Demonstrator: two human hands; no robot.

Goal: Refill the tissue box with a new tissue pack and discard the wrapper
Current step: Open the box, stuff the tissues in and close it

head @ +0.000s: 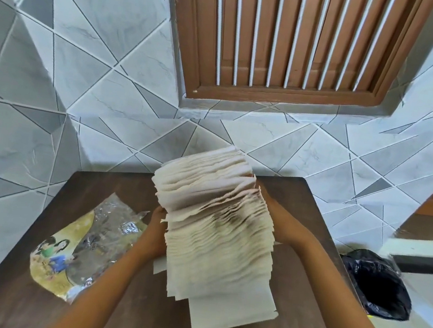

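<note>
A thick stack of cream tissues (216, 223) stands fanned out over the middle of the dark wooden table (140, 303), with loose sheets hanging toward me. My left hand (155, 231) presses on its left side. My right hand (272, 210) grips the right side, mostly hidden behind the sheets. The empty wrapper (84, 246), clear plastic with a yellow printed picture, lies crumpled on the table to the left. No tissue box is in view.
A bin lined with a black bag (377, 284) stands on the floor just right of the table. A tiled wall (84, 81) runs along the table's far edge, with a brown barred window (291, 43) above.
</note>
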